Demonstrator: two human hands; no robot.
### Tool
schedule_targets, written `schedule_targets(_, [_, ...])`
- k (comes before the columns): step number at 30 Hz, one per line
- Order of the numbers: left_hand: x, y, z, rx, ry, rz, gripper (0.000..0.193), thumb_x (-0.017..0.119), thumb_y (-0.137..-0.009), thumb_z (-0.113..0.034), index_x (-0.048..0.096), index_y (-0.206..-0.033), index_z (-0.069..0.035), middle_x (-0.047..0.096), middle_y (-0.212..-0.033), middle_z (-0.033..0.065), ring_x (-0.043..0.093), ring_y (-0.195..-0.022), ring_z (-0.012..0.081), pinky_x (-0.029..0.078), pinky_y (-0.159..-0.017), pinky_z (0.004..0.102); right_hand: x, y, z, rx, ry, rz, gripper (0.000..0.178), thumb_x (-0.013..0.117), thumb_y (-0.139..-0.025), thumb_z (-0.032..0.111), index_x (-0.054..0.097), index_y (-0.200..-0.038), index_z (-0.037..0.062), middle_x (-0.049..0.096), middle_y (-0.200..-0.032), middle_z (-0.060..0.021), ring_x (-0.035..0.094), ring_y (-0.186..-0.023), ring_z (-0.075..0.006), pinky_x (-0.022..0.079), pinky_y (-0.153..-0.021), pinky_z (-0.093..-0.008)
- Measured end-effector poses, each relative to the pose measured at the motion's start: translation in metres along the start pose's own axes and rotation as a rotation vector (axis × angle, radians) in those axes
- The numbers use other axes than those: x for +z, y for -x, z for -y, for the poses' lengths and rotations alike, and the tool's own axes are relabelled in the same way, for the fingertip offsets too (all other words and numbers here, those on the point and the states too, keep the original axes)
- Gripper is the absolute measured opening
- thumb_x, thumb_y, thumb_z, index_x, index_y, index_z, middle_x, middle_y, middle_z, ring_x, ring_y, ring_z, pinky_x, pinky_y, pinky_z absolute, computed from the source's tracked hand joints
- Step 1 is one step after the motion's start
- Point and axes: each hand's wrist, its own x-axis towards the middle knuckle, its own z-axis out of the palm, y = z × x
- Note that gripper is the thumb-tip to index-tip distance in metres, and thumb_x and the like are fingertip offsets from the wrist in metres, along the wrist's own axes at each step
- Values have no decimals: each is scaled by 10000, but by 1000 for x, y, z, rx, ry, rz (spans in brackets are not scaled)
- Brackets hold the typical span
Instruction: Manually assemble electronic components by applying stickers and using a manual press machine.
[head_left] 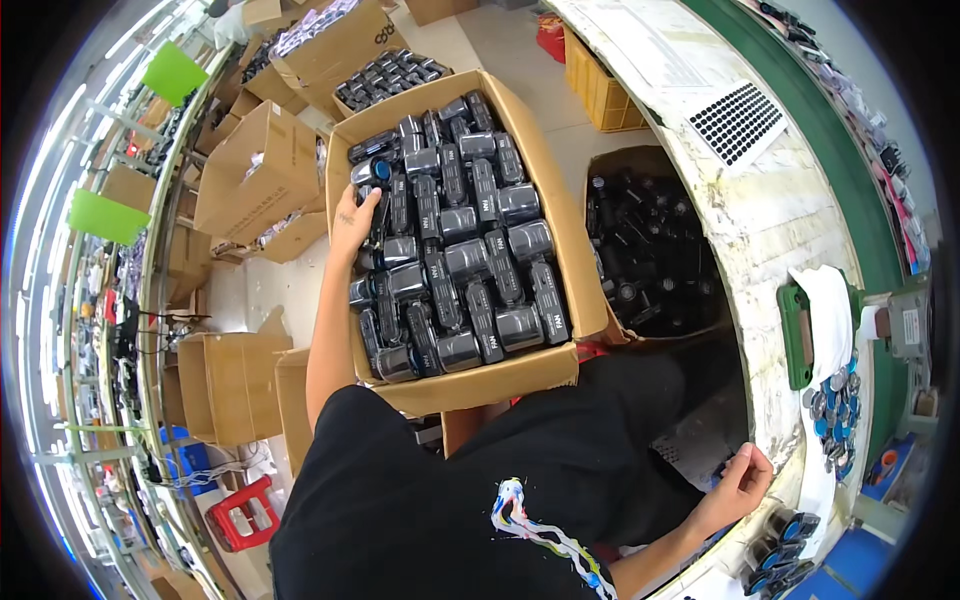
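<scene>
Where ten o'clock falls in the cardboard carton [490,387], a glossy black unit with a blue-ringed round end [372,172] lies at the left hand [352,220]; whether its fingers clamp it I cannot tell. Smooth black units with smoky cups [465,260] pack tightly around it. At three, loose black parts [650,255] heap beside the scuffed white worktable [740,235], whose edge the right hand [735,490] nears at four, fingers curled, thumb contact unclear.
</scene>
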Motion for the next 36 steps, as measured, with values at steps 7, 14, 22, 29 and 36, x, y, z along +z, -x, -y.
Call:
schedule_targets(7, [4,6,-14,90,-269,6,491,516,-955,-415,596,-1155,26,681,-973,246,650,-979,354,466,-872,398,9,6,3,-15,-1,11,137,654,-933,151,632,-924,17,564,-819,-1,489,-731,-82,409,-640,-226])
schedule_targets(14, [-9,10,-23,33,-268,173,509,462,-994,-417,642,-951,58,665,-788,144,627,-794,201,472,-752,361,3,10,4,-9,-26,-27,132,653,-935,143,630,-941,13,563,-812,-2,488,-728,-83,406,-647,-221])
schedule_targets(22, [22,39,-89,712,-816,-320,363,579,-974,-266,613,-1234,-15,638,-1146,225,599,-1042,365,467,-896,455,-39,6,13,-2,-106,-136,48,679,-871,-8,652,-902,18,562,-750,11,498,-673,-49,393,-592,-200])
schedule_targets(29, [171,181,-292,1391,8,463,278,623,-887,-21,605,-1158,39,598,-1096,179,570,-1006,324,472,-844,409,-75,20,16,-117,-4,-264,62,721,-817,11,666,-845,3,607,-718,-65,553,-572,-137,428,-515,-244])
schedule_targets(36, [315,400,-414,1344,280,1640,283,666,-875,-94,622,-1143,-14,584,-893,165,586,-787,306,474,-690,354,-153,81,-8,151,246,-758,24,675,-828,-9,658,-845,-10,595,-702,-52,522,-602,-114,406,-549,-242])
